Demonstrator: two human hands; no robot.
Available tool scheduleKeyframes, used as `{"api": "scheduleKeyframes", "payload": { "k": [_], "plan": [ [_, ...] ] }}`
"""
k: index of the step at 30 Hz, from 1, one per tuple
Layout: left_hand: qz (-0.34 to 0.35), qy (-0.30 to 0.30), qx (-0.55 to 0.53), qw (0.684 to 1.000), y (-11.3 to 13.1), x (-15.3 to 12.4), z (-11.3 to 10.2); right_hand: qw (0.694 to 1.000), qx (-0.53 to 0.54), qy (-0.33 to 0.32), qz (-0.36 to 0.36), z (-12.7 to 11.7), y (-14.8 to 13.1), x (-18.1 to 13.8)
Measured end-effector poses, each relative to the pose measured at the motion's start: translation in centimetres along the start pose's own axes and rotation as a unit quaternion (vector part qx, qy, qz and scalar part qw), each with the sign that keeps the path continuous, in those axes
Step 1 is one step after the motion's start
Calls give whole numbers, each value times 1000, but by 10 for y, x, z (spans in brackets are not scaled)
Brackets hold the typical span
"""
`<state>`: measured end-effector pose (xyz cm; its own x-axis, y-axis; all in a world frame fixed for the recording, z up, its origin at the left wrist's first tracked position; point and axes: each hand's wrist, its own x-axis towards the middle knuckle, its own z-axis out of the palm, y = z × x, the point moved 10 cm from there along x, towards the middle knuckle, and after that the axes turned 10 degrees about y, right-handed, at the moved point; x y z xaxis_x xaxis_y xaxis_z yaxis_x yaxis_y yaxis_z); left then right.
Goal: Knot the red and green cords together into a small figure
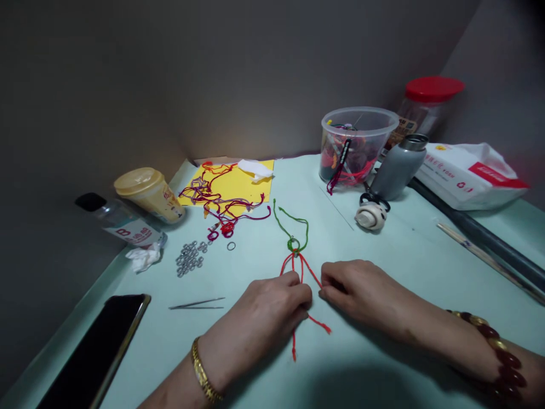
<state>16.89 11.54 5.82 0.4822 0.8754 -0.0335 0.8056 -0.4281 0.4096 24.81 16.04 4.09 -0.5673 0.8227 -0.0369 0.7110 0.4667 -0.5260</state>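
Observation:
Several red cords (pixel 311 269) fan out toward me from a small ring with a green cord (pixel 306 228) looped through it, in the middle of the table. My left hand (pixel 276 298) is closed over the red cords; two knotted ends stick out below its fingers. To its right, my right hand (pixel 351 289) pinches the rightmost red cord between thumb and fingertips. That cord runs straight from the ring to the pinch. The cord lengths under my left fingers are hidden.
Tweezers (pixel 196 304), metal rings (pixel 190 258) and a phone (pixel 96 352) lie to the left. A bottle (pixel 128 224) and a yellow cup (pixel 150 193) stand behind. Purple cords cover yellow paper (pixel 230 184). At right are a plastic tub (pixel 360 145), grey flask (pixel 398 170) and stick (pixel 485 258).

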Motion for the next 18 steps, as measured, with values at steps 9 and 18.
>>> {"api": "scheduleKeyframes", "payload": {
  "k": [9,18],
  "plan": [
    [-20,41,-100,994,-5,1,-13,999,29,-21,30,11,2,-9],
    [-98,123,-155,975,-17,5,-13,987,130,-85,47,-11,7,-8]
  ]
}}
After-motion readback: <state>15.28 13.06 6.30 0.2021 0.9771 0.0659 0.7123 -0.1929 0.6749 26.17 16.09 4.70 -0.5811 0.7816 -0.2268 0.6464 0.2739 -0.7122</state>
